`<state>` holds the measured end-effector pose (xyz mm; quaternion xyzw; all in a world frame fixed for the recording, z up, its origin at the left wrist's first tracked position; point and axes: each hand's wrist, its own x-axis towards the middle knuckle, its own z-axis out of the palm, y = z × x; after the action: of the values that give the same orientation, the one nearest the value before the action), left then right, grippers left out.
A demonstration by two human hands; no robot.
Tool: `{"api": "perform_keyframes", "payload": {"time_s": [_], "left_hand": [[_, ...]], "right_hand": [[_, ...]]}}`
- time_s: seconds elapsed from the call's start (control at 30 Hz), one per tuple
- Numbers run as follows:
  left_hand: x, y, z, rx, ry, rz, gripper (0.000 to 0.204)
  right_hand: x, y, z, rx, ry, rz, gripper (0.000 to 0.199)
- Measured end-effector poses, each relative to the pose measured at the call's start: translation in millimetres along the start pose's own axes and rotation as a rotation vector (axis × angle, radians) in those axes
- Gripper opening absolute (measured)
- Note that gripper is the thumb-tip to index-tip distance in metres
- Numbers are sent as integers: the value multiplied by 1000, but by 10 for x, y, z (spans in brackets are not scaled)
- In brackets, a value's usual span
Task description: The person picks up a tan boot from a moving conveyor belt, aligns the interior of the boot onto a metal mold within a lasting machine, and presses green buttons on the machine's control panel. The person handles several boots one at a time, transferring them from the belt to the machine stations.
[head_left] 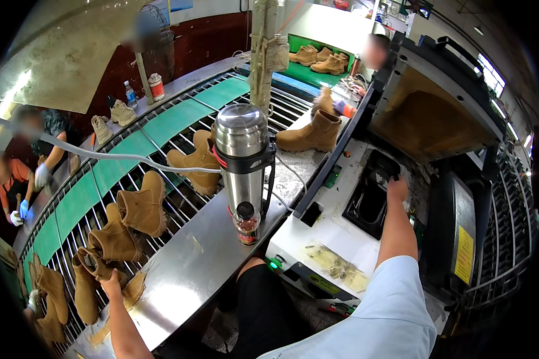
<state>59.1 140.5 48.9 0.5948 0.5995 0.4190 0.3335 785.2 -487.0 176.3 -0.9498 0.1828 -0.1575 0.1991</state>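
At the lower left my left hand (112, 286) is closed on a tan ankle boot (99, 263) at the edge of the steel bench (188, 287). More tan boots stand beside it on the roller conveyor, among them a boot (86, 290) just left of it and another boot (115, 239) beyond. On the right, my right hand (397, 190) reaches into the open white machine (323, 224). Its fingers are closed at the black cavity (368, 200); what they grip there is hidden. The machine's heavy lid (428, 110) stands raised above that hand.
A steel thermos (241, 149) and a small jar (246, 224) stand on the bench between my arms. A grey cable (132, 157) crosses the conveyor (179, 143). A tan boot (311, 134) sits near the machine. Other people work at the left and behind the machine.
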Motion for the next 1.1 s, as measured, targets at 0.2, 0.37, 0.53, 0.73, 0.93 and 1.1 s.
{"api": "perform_keyframes", "payload": {"time_s": [0.2,0.37,0.53,0.73,0.93,1.1], "left_hand": [[71,-355,168,-8,10,116,46],[-44,-193,139,-142,-48,129,56],[14,-362,-59,-122,-130,144,75],[-109,-331,-462,92,-68,119,39],[323,88,-847,115,346,159,31],[826,615,-750,332,247,-124,52]], "right_hand": [[-40,143,31,-130,118,-103,33],[-336,127,-123,-35,45,-68,35],[-1095,-177,-435,-162,60,-232,45],[-1737,767,-782,366,-77,-594,21],[-2749,1546,-1232,248,-49,-662,8],[-3068,1766,-1557,215,-51,-610,4]]}}
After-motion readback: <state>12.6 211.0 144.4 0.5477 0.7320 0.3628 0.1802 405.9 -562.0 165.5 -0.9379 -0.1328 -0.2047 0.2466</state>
